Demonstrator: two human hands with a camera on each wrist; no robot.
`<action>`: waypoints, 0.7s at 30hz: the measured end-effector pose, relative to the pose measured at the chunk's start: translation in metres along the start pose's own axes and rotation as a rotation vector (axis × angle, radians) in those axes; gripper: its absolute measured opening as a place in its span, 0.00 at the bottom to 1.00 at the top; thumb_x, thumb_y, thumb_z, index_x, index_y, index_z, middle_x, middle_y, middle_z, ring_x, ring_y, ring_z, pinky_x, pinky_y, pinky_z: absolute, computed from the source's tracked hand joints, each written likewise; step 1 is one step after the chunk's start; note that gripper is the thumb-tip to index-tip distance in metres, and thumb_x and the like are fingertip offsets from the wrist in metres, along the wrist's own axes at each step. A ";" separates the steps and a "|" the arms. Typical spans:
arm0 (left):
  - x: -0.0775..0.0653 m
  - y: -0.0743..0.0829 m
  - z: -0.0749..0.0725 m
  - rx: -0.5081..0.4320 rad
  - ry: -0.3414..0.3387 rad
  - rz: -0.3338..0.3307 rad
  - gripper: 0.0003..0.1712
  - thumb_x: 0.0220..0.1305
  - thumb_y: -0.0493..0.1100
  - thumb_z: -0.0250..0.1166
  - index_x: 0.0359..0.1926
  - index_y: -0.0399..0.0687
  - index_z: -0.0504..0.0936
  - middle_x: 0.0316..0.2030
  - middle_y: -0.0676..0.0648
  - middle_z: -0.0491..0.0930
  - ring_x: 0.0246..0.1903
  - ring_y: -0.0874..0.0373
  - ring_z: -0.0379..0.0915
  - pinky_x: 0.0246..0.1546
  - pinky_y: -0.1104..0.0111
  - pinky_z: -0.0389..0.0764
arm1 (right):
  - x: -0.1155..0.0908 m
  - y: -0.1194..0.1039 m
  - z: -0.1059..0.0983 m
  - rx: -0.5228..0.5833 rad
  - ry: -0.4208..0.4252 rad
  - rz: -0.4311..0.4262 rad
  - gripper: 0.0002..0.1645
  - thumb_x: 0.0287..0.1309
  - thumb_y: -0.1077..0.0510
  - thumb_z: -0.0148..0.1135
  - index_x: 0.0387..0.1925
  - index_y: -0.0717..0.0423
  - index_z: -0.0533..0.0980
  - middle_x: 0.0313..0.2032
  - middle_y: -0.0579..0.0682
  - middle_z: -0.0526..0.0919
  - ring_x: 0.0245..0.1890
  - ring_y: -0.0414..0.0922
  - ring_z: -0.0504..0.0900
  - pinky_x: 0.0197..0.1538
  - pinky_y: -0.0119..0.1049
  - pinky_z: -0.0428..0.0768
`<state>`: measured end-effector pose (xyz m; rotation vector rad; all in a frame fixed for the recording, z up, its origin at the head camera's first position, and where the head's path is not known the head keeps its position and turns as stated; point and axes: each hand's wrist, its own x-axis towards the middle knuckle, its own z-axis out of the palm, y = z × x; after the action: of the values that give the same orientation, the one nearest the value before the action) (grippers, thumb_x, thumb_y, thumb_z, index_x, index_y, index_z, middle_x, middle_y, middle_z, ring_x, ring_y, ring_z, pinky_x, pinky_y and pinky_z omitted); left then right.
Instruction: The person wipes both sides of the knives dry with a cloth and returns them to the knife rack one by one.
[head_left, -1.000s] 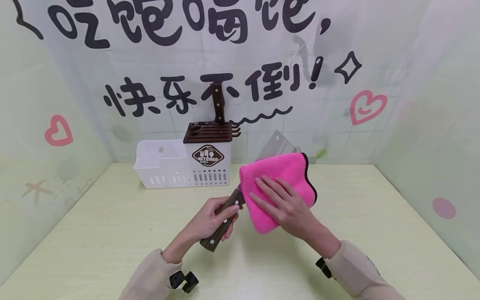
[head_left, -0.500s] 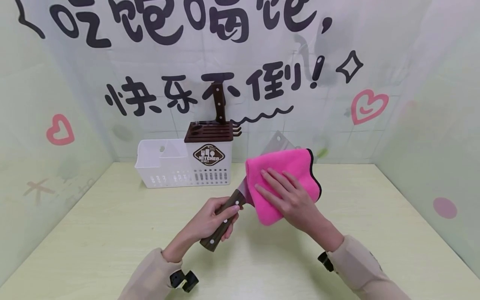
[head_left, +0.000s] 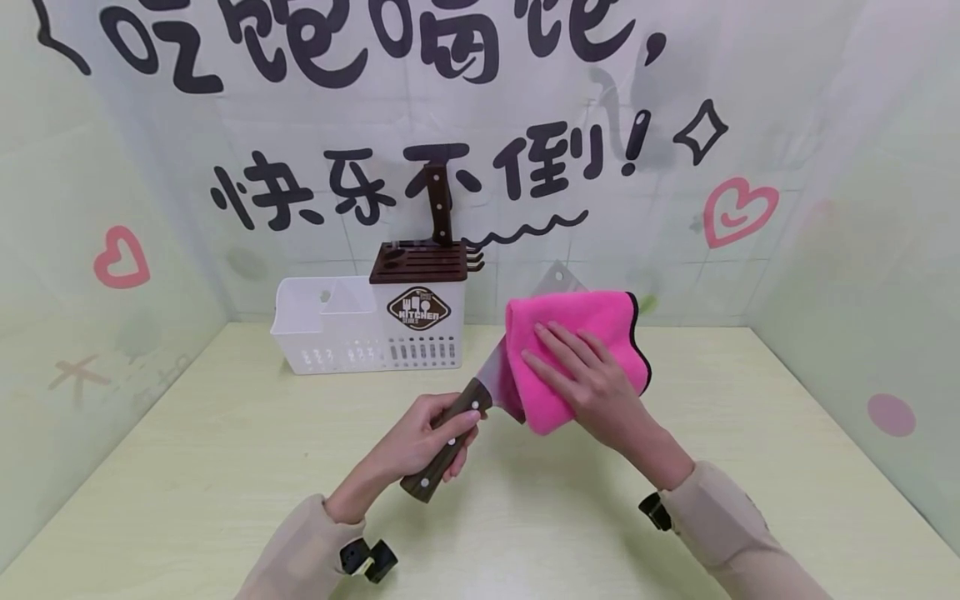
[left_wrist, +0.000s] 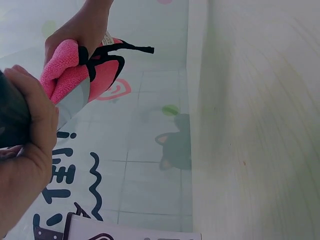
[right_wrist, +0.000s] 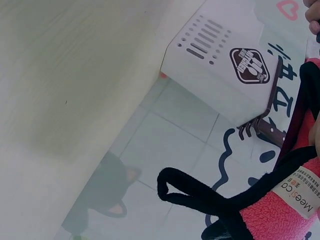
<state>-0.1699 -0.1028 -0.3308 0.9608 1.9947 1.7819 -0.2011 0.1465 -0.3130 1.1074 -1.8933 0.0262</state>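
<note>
A cleaver (head_left: 498, 379) is held tilted above the table, its blade pointing away to the upper right. My left hand (head_left: 420, 440) grips its dark riveted wooden handle. A bright pink cloth (head_left: 534, 379) with black edging is folded over the blade and hides most of it; the far corner with a hole sticks out beyond. My right hand (head_left: 592, 383) holds the cloth around the blade, fingers spread along the top. In the right wrist view, part of that hand shows at the cloth's labelled underside (right_wrist: 280, 220), beside a black loop (right_wrist: 187, 187).
Against the back wall stands a white knife holder (head_left: 418, 310) with a brown slotted top and a dark-handled knife (head_left: 438, 208) upright in it. A white perforated basket (head_left: 330, 325) adjoins its left side. Printed walls (head_left: 847, 275) enclose the pale wooden table (head_left: 225, 467).
My right hand and the pink cloth have slid up and right along the blade, baring more of it near the handle. The left hand and the handle have stayed nearly still.
</note>
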 end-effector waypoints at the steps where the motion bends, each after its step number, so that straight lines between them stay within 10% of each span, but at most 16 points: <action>1: 0.000 0.000 0.000 -0.002 -0.001 0.002 0.17 0.68 0.41 0.47 0.36 0.26 0.68 0.16 0.43 0.70 0.10 0.62 0.69 0.09 0.63 0.74 | 0.000 0.001 0.000 0.005 0.003 0.005 0.39 0.29 0.67 0.73 0.52 0.59 0.73 0.53 0.61 0.71 0.56 0.57 0.68 0.52 0.50 0.71; 21: 0.000 0.001 0.001 -0.003 -0.015 0.014 0.16 0.68 0.40 0.47 0.36 0.25 0.68 0.16 0.41 0.70 0.09 0.62 0.69 0.09 0.63 0.73 | -0.009 0.019 0.001 0.039 -0.015 0.175 0.36 0.31 0.68 0.73 0.50 0.60 0.73 0.52 0.64 0.71 0.54 0.58 0.68 0.50 0.52 0.71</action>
<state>-0.1694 -0.1019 -0.3300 0.9871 1.9808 1.7794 -0.2135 0.1630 -0.3128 0.9676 -2.0060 0.1541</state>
